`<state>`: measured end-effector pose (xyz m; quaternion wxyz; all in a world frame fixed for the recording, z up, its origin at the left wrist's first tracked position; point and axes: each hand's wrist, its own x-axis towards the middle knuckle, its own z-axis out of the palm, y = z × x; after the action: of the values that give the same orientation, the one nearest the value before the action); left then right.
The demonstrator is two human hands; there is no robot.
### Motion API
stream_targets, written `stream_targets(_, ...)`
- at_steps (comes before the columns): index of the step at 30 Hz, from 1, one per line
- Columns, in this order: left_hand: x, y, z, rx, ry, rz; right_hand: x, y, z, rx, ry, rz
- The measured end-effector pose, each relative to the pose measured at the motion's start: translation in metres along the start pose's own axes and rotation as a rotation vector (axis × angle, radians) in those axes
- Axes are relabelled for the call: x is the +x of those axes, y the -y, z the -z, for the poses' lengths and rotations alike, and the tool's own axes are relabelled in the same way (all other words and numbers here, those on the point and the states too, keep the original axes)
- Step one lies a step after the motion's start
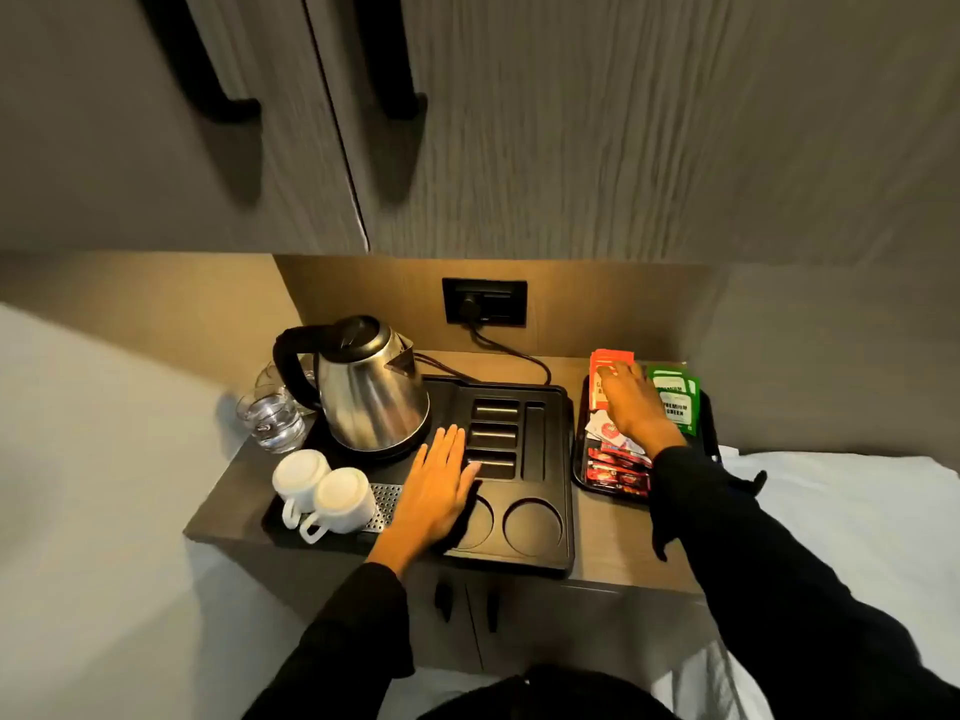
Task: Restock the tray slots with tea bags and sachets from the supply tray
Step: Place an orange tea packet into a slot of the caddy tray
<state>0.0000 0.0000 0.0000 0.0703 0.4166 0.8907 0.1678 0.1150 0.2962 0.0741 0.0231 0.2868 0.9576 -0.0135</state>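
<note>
Two hands work over a brown wooden counter [613,553]. The left hand [439,491] lies flat and spread, palm down, on the black moulded plastic tray [563,511], its fingertips beside three short empty slots [493,439]; it grips nothing. One long narrow slot [533,440] and two round cup recesses [532,527] on that tray are also bare. The right hand [636,402] reaches into the small black supply tray [579,459] just right of the moulded tray, fingers resting on the red-orange tea bag packets [602,371]; whether they have closed on a packet cannot be told. Green tea bag packets [678,402] lie beside the red ones, with white sachets [602,426] and dark red sachets [615,472] nearer the person. On the moulded tray's left part stand a steel electric kettle [369,392] and two upturned white cups [322,493]. Clear drinking glasses [270,415] stand left of the kettle.
</note>
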Motion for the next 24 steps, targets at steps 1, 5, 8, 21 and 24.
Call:
stream_targets(1, 0.003, 0.003, 0.0, 0.008, -0.003, -0.01, 0.002, 0.0, -0.001, -0.033, -0.002, -0.012)
stream_targets(5, 0.009, 0.011, -0.003, 0.06, 0.005, -0.029, 0.01, -0.006, -0.006, -0.075, -0.01, -0.026)
stream_targets(8, 0.012, 0.013, -0.006, 0.07, -0.013, -0.05, 0.019, -0.011, -0.008, -0.083, 0.02, -0.034)
stream_targets(21, 0.014, 0.016, -0.013, 0.092, -0.035, -0.054, 0.039, -0.014, 0.0, -0.178, 0.084, -0.031)
stream_targets(24, 0.015, 0.017, -0.015, 0.095, -0.035, -0.056, 0.039, -0.013, 0.004, -0.185, 0.108, -0.047)
